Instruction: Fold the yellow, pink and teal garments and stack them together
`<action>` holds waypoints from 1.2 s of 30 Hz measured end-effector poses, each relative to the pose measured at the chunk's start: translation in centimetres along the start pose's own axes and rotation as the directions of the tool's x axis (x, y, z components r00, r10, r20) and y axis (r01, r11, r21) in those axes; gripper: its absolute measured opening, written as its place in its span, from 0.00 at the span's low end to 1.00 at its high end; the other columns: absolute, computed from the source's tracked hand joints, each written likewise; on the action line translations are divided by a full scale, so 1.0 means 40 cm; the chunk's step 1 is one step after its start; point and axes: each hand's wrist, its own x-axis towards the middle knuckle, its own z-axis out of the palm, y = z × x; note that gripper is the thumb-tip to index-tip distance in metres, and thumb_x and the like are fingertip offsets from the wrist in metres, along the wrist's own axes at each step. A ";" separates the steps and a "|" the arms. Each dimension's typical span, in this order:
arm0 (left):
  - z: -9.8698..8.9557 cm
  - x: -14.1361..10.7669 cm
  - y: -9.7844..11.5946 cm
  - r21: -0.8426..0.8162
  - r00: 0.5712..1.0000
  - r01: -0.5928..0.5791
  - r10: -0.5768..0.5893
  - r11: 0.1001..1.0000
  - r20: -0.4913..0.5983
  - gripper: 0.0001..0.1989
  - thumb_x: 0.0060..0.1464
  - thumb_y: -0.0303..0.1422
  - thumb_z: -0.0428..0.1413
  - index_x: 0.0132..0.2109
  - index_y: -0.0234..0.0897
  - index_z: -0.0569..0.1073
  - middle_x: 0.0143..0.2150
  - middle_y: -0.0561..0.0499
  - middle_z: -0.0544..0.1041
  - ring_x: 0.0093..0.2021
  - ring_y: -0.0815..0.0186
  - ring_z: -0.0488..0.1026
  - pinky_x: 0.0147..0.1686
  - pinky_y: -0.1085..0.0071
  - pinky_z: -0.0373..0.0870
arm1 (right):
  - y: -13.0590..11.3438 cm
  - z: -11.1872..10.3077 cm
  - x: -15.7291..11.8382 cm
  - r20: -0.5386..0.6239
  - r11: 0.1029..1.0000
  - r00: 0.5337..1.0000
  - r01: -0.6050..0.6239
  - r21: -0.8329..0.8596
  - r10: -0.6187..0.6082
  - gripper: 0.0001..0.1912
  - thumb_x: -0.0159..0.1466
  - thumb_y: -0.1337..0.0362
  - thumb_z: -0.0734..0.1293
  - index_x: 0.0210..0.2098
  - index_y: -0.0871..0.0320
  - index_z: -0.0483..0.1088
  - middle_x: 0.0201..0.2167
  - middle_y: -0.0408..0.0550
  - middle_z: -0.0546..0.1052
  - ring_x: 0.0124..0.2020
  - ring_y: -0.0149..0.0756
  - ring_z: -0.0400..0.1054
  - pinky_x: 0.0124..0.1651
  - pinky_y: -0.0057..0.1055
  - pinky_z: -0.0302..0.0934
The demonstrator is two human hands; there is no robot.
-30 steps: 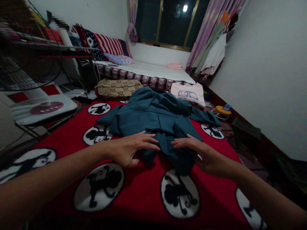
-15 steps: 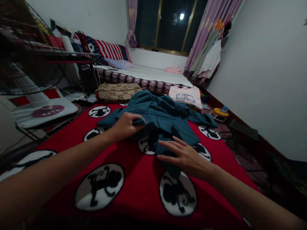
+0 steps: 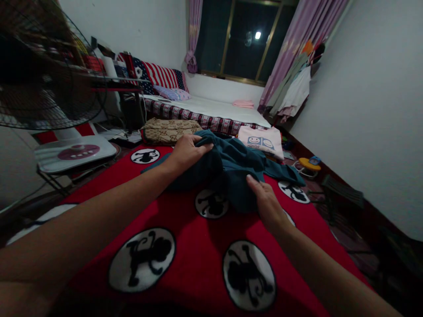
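Note:
A teal long-sleeved garment [image 3: 244, 154] lies crumpled on a red blanket [image 3: 188, 246] patterned with white ovals and black monkey figures. My left hand [image 3: 190, 152] pinches the cloth and holds it raised at the garment's left part. At the near right edge, my right hand [image 3: 269, 200] has its thumb on top of the cloth and its fingers underneath, mostly hidden. One sleeve stretches out to the right; the other side is partly covered by my left arm.
Beyond the garment sit a brown patterned bag [image 3: 172, 131] and a folded pink shirt [image 3: 261, 141]. A wire-caged fan [image 3: 49, 88] stands at left. Yellow stool [image 3: 309, 164] and dark folding stool [image 3: 342, 191] are on the right. A bed [image 3: 211, 105] lies behind.
My left hand has moved up and away, lifting the cloth. My right hand, which lay spread over the garment, now grips its near right edge. The view has shifted slightly.

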 end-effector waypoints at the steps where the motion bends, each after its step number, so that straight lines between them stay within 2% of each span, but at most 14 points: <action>1: 0.001 -0.013 0.011 0.028 0.999 -0.032 0.031 0.999 0.026 0.16 0.49 0.42 0.56 0.30 0.30 0.77 0.24 0.53 0.73 0.26 0.67 0.68 0.26 0.74 0.59 | -0.008 0.015 -0.034 0.118 0.991 0.991 0.078 -0.110 -0.065 0.25 0.66 0.47 0.57 0.37 0.59 0.75 0.29 0.47 0.77 0.30 0.37 0.70 0.36 0.31 0.64; 3: 0.011 -0.057 0.032 0.085 0.989 -0.124 0.115 0.989 0.095 0.16 0.52 0.40 0.54 0.30 0.31 0.77 0.24 0.53 0.73 0.27 0.67 0.69 0.28 0.74 0.60 | -0.021 0.049 -0.103 0.349 0.899 0.921 0.291 -0.327 -0.172 0.22 0.68 0.52 0.55 0.41 0.60 0.75 0.34 0.49 0.78 0.34 0.36 0.71 0.39 0.30 0.61; 6: 0.035 -0.156 0.052 0.165 0.937 -0.281 0.233 0.945 0.258 0.10 0.52 0.35 0.55 0.34 0.34 0.78 0.30 0.52 0.78 0.33 0.64 0.74 0.34 0.72 0.64 | -0.025 0.094 -0.186 0.607 0.690 0.775 0.536 -0.485 -0.175 0.18 0.69 0.57 0.57 0.52 0.56 0.70 0.43 0.51 0.77 0.41 0.37 0.71 0.44 0.30 0.60; 9: 0.056 -0.259 0.044 0.254 0.827 -0.403 0.230 0.879 0.513 0.12 0.48 0.31 0.56 0.42 0.39 0.78 0.37 0.50 0.80 0.37 0.61 0.76 0.38 0.69 0.67 | -0.017 0.103 -0.233 0.751 0.573 0.638 0.683 -0.452 -0.169 0.17 0.66 0.56 0.62 0.51 0.57 0.70 0.46 0.53 0.76 0.47 0.41 0.69 0.51 0.36 0.58; 11: 0.062 -0.312 0.030 0.309 0.745 -0.447 0.159 0.839 0.647 0.14 0.48 0.34 0.57 0.44 0.40 0.77 0.38 0.48 0.80 0.38 0.57 0.77 0.37 0.66 0.68 | -0.009 0.083 -0.243 0.777 0.580 0.597 0.711 -0.398 -0.200 0.12 0.66 0.59 0.63 0.44 0.56 0.72 0.40 0.50 0.78 0.43 0.37 0.70 0.48 0.33 0.59; 12: 0.062 -0.332 0.024 0.323 0.703 -0.469 0.126 0.822 0.700 0.14 0.49 0.36 0.57 0.44 0.39 0.77 0.36 0.47 0.80 0.37 0.56 0.77 0.36 0.65 0.69 | -0.003 0.068 -0.240 0.758 0.602 0.611 0.701 -0.382 -0.229 0.10 0.66 0.61 0.62 0.40 0.56 0.73 0.34 0.47 0.78 0.36 0.33 0.71 0.43 0.29 0.60; 15: 0.053 -0.366 0.027 0.291 0.561 -0.565 0.100 0.772 0.822 0.13 0.51 0.41 0.58 0.40 0.38 0.77 0.32 0.45 0.78 0.34 0.54 0.76 0.34 0.63 0.69 | 0.018 0.017 -0.193 0.560 0.645 0.733 0.649 -0.405 -0.386 0.10 0.67 0.65 0.60 0.35 0.58 0.73 0.26 0.44 0.76 0.27 0.27 0.69 0.33 0.23 0.58; 17: 0.041 -0.368 0.047 0.200 0.458 -0.632 0.153 0.749 0.876 0.10 0.52 0.40 0.58 0.36 0.38 0.77 0.29 0.47 0.78 0.32 0.57 0.76 0.34 0.64 0.69 | 0.038 -0.010 -0.138 0.418 0.607 0.787 0.616 -0.502 -0.453 0.11 0.65 0.69 0.59 0.42 0.58 0.72 0.36 0.48 0.78 0.33 0.29 0.72 0.36 0.23 0.60; 19: 0.029 -0.351 0.070 0.094 0.386 -0.655 0.225 0.750 0.895 0.05 0.54 0.34 0.57 0.35 0.40 0.77 0.28 0.50 0.77 0.31 0.61 0.75 0.37 0.66 0.69 | 0.061 -0.028 -0.079 0.401 0.513 0.824 0.564 -0.648 -0.400 0.21 0.63 0.74 0.58 0.52 0.53 0.69 0.52 0.49 0.74 0.38 0.31 0.73 0.38 0.25 0.62; 21: 0.016 -0.314 0.076 0.043 0.383 -0.649 0.278 0.759 0.881 0.08 0.53 0.27 0.55 0.38 0.42 0.77 0.31 0.53 0.78 0.34 0.64 0.75 0.40 0.69 0.68 | 0.088 -0.038 -0.029 0.449 0.376 0.855 0.518 -0.769 -0.259 0.32 0.59 0.78 0.57 0.60 0.47 0.62 0.64 0.47 0.62 0.35 0.30 0.73 0.35 0.26 0.63; 25: -0.004 -0.197 -0.008 0.276 0.567 -0.698 0.274 0.660 0.777 0.22 0.49 0.16 0.50 0.46 0.43 0.76 0.49 0.50 0.77 0.52 0.60 0.71 0.54 0.62 0.63 | 0.134 -0.048 0.028 0.507 0.209 0.859 0.510 -0.834 -0.075 0.38 0.58 0.77 0.56 0.66 0.44 0.53 0.68 0.46 0.56 0.35 0.34 0.74 0.34 0.30 0.64; 27: -0.012 -0.143 -0.084 0.402 0.605 -0.723 0.235 0.562 0.761 0.26 0.47 0.15 0.51 0.49 0.44 0.74 0.59 0.49 0.71 0.62 0.54 0.62 0.60 0.53 0.57 | 0.145 -0.049 0.042 0.522 0.186 0.852 0.521 -0.833 -0.051 0.36 0.60 0.76 0.55 0.66 0.45 0.53 0.65 0.47 0.60 0.37 0.36 0.74 0.34 0.31 0.63; 31: -0.023 -0.083 -0.206 0.414 0.537 -0.808 0.235 0.419 0.810 0.26 0.46 0.17 0.54 0.51 0.45 0.73 0.67 0.47 0.60 0.68 0.48 0.50 0.63 0.41 0.43 | 0.140 -0.045 0.059 0.572 0.137 0.820 0.570 -0.810 -0.028 0.31 0.62 0.75 0.55 0.61 0.44 0.59 0.58 0.48 0.67 0.34 0.35 0.73 0.30 0.28 0.59; 36: -0.049 -0.064 -0.202 0.323 0.432 -0.884 0.325 0.338 0.842 0.14 0.52 0.20 0.52 0.42 0.40 0.74 0.54 0.46 0.74 0.62 0.56 0.62 0.66 0.48 0.40 | 0.112 -0.089 0.062 0.561 0.084 0.827 0.561 -0.824 -0.019 0.17 0.62 0.73 0.57 0.46 0.52 0.69 0.50 0.48 0.71 0.29 0.32 0.71 0.25 0.27 0.51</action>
